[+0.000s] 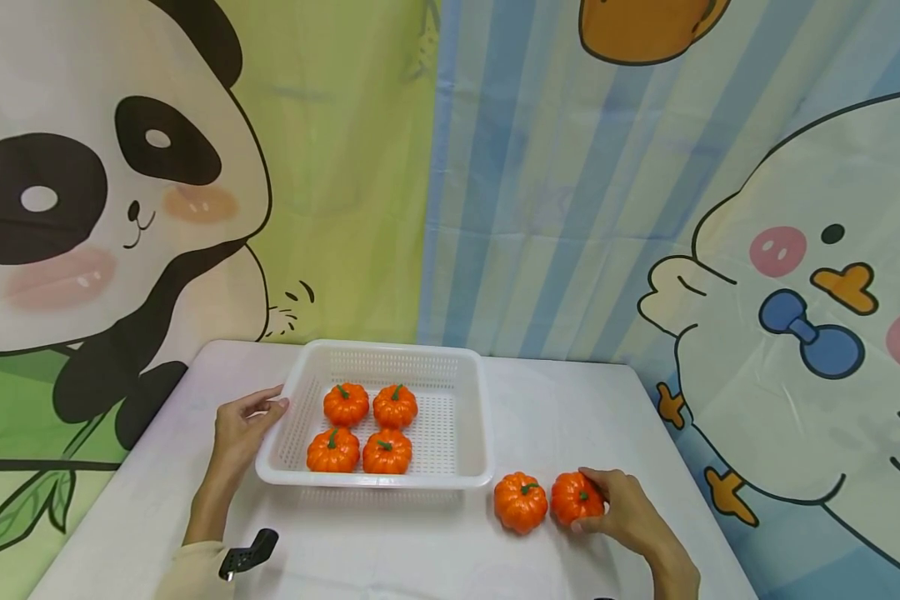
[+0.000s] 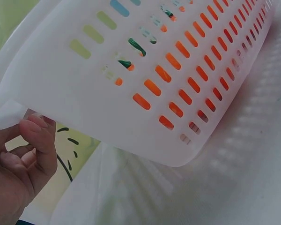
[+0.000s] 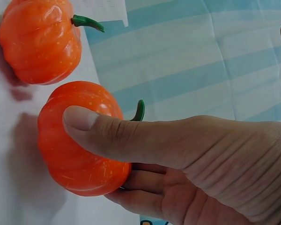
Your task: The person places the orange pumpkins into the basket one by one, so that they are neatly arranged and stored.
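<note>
A white plastic basket with slotted walls stands on the table, several small orange pumpkins with green stems inside its left half. At its left side my left hand holds the rim, thumb and fingers curled at the edge; the left wrist view shows the hand under the lip. To the right of the basket, my right hand grips an orange pumpkin between thumb and fingers. Just left of that one sits another loose pumpkin, outside the basket.
The table has a white cover. Behind it hangs a cloth printed with cartoon animals. A black device is strapped at the left wrist.
</note>
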`<state>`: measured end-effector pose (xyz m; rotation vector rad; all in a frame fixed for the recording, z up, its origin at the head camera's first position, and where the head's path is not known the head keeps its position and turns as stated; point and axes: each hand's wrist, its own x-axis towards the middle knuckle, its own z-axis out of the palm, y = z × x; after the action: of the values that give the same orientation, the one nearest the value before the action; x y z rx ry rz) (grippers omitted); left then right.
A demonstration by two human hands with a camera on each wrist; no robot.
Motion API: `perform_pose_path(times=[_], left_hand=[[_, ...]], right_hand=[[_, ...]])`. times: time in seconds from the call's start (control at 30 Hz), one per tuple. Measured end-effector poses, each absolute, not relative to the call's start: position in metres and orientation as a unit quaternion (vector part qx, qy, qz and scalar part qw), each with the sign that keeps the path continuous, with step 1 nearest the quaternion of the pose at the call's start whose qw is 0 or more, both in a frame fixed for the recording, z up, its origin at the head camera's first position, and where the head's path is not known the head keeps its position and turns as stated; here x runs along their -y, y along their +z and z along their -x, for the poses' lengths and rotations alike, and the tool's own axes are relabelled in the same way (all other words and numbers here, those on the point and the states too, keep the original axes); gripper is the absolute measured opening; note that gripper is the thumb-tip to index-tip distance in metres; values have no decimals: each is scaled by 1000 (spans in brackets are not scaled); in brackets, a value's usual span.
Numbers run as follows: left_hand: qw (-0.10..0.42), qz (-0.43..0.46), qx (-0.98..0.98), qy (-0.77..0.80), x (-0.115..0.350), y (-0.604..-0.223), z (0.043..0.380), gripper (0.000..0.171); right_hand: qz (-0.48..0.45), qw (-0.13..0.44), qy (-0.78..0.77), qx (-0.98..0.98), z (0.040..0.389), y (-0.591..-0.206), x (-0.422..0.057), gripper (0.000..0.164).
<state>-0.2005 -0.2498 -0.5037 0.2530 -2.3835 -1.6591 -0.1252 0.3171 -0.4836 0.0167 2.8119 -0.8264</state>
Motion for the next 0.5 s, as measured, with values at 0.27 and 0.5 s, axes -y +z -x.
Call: perform_pose_path(times=[0.27, 0.5], left_hand=[[116, -87, 811, -566, 251, -505, 202, 52], [119, -79, 810, -569, 250, -505, 201, 51]], right_hand=[[-3, 98, -284, -954, 126, -481, -317, 88], [-1, 95, -289, -953, 129, -480, -316, 88]])
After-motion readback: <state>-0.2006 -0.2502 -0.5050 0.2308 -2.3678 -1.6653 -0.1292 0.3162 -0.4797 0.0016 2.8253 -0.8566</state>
